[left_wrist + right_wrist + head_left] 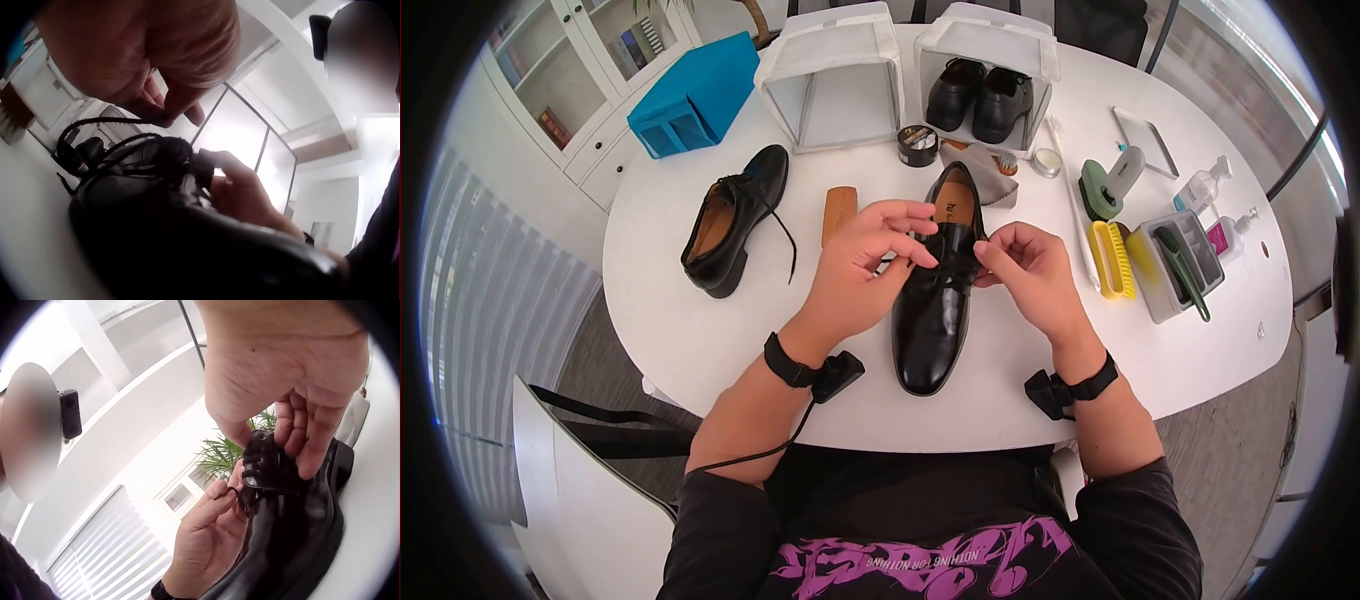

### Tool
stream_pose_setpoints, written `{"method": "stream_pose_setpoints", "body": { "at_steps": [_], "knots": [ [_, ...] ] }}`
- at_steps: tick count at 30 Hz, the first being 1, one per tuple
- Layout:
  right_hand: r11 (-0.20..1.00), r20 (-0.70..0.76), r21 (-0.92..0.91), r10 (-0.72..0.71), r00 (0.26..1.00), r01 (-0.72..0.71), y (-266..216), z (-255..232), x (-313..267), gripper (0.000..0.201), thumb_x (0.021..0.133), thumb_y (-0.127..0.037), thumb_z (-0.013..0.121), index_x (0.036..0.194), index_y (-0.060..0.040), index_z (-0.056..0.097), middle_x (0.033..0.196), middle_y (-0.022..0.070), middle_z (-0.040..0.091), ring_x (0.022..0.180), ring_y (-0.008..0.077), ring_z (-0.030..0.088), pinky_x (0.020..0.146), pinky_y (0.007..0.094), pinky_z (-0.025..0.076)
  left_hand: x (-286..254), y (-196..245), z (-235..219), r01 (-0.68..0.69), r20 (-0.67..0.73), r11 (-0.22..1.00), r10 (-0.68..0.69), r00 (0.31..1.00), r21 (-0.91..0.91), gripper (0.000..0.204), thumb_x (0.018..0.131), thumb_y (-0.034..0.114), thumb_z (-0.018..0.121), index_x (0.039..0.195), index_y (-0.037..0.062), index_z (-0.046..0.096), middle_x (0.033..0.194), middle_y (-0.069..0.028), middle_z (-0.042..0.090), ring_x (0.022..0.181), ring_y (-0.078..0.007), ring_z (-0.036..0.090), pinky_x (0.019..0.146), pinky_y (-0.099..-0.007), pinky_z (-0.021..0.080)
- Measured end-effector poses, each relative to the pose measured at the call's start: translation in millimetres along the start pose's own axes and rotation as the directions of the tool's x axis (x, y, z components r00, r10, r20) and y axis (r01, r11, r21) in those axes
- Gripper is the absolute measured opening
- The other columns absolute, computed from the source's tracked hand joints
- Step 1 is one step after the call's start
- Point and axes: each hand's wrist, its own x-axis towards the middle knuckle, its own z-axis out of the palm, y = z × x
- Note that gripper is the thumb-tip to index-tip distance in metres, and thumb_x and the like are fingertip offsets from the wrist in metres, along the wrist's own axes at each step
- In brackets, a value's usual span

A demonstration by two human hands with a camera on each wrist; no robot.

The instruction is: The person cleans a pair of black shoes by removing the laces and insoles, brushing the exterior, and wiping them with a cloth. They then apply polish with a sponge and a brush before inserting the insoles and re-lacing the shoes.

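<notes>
A glossy black lace-up shoe (928, 335) lies on the white table, toe toward the person. My left hand (855, 270) is over its left side, and in the left wrist view its thumb and fingers pinch a black shoelace (103, 120) that loops above the shoe. On the other side, my right hand (1035, 280) grips the shoe's eyelet flap (259, 464) between thumb and fingers. Several eyelets show along that flap. The matching shoe (740, 220) stands to the left, its lace hanging loose onto the table.
Two white boxes (830, 100) stand at the back, one with black shoes (980, 100) inside. Near them are a blue case (695, 95) and a round black tin (918, 146). Brushes (1112, 262), a grey caddy (1160, 285) and pump bottles (1230, 235) are at right; a wooden-backed brush (839, 212) lies left of the shoe.
</notes>
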Motion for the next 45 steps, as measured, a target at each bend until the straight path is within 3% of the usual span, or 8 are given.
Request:
{"method": "stream_pose_setpoints", "body": {
  "at_steps": [1, 7, 19, 22, 27, 31, 39, 45],
  "knots": [
    [1.000, -0.001, 0.001, -0.002, 1.000, 0.002, 1.1, 0.1, 0.3, 0.027, 0.108, -0.019, 0.085, 0.100, 0.0036, 0.073, 0.092, 0.0064, 0.078, 0.081, 0.0140, 0.078, 0.076, 0.0276, 0.065, 0.4, 2.3, 0.1, -0.087, 0.031, 0.983, 0.083, 0.996, 0.162, 0.024, 0.098, -0.017, 0.068, 0.101, 0.0018, 0.082, 0.141, -0.0144, 0.075, 0.122, -0.0229, 0.074, 0.106, -0.0353, 0.061],
    [0.998, 0.058, 0.067, -0.024, 0.998, 0.020, 4.7, 1.0, -0.7, 0.024, 0.109, -0.017, 0.083, 0.101, 0.0035, 0.073, 0.092, 0.0059, 0.078, 0.082, 0.0141, 0.078, 0.078, 0.0283, 0.065, -2.1, 20.9, 6.8, -0.074, 0.068, 0.952, 0.056, 0.996, 0.296, 0.029, 0.098, -0.016, 0.065, 0.108, 0.0027, 0.085, 0.109, -0.0101, 0.075, 0.092, -0.0202, 0.073, 0.081, -0.0314, 0.058],
    [0.995, 0.213, 0.098, -0.032, 0.976, 0.011, 5.6, 7.3, -5.8, 0.016, 0.103, 0.008, 0.054, 0.110, 0.0019, 0.067, 0.098, 0.0053, 0.070, 0.090, 0.0147, 0.071, 0.087, 0.0322, 0.063, 0.5, 10.5, 16.2, -0.139, 0.012, 0.895, 0.148, 0.989, 0.424, 0.024, 0.105, -0.001, 0.077, 0.128, 0.0028, 0.083, 0.110, -0.0107, 0.074, 0.091, -0.0237, 0.074, 0.079, -0.0334, 0.058],
    [0.990, 0.145, 0.136, -0.045, 0.988, 0.025, 0.3, 13.7, -7.9, 0.004, 0.108, -0.001, 0.065, 0.105, 0.0007, 0.066, 0.095, 0.0031, 0.069, 0.085, 0.0129, 0.069, 0.081, 0.0308, 0.062, 0.3, 10.7, 15.3, -0.134, 0.010, 0.884, 0.144, 0.989, 0.447, 0.024, 0.105, 0.000, 0.079, 0.128, 0.0030, 0.083, 0.111, -0.0105, 0.075, 0.091, -0.0239, 0.074, 0.079, -0.0341, 0.059],
    [0.973, 0.012, -0.189, -0.133, 0.991, 0.133, 4.9, 26.9, -6.4, 0.035, 0.109, -0.028, 0.084, 0.095, -0.0019, 0.066, 0.086, -0.0015, 0.065, 0.075, 0.0080, 0.060, 0.066, 0.0260, 0.052, -0.1, 9.2, 16.1, -0.161, -0.003, 0.866, 0.184, 0.983, 0.474, 0.024, 0.103, -0.003, 0.079, 0.125, 0.0041, 0.084, 0.112, -0.0099, 0.075, 0.090, -0.0234, 0.074, 0.077, -0.0336, 0.059],
    [0.972, 0.015, -0.206, -0.110, 0.994, 0.110, 2.9, 26.2, -6.1, 0.030, 0.107, -0.021, 0.084, 0.094, -0.0018, 0.066, 0.085, -0.0017, 0.065, 0.076, 0.0075, 0.060, 0.066, 0.0256, 0.049, -0.9, 9.5, 18.2, -0.158, -0.016, 0.856, 0.191, 0.982, 0.493, 0.022, 0.101, -0.004, 0.080, 0.121, 0.0041, 0.085, 0.114, -0.0089, 0.074, 0.089, -0.0222, 0.074, 0.076, -0.0322, 0.058],
    [0.996, 0.151, 0.070, -0.071, 0.986, 0.061, 11.5, 16.0, -2.0, 0.018, 0.114, -0.013, 0.056, 0.113, 0.0028, 0.065, 0.099, 0.0080, 0.070, 0.087, 0.0164, 0.071, 0.084, 0.0326, 0.060, 3.3, 8.6, 32.0, -0.159, -0.028, 0.880, 0.191, 0.981, 0.447, 0.022, 0.101, -0.003, 0.080, 0.122, 0.0028, 0.084, 0.107, -0.0081, 0.076, 0.080, -0.0193, 0.071, 0.070, -0.0309, 0.056],
    [0.995, 0.183, 0.082, -0.076, 0.980, 0.062, 9.4, 17.8, -1.6, 0.022, 0.115, -0.015, 0.053, 0.116, 0.0023, 0.066, 0.102, 0.0078, 0.070, 0.093, 0.0183, 0.070, 0.091, 0.0341, 0.059, 5.2, 12.7, 33.1, -0.104, -0.062, 0.896, 0.144, 0.988, 0.431, 0.024, 0.101, -0.003, 0.080, 0.125, 0.0025, 0.082, 0.103, -0.0069, 0.077, 0.071, -0.0137, 0.061, 0.064, -0.0297, 0.050]
  ]
}}
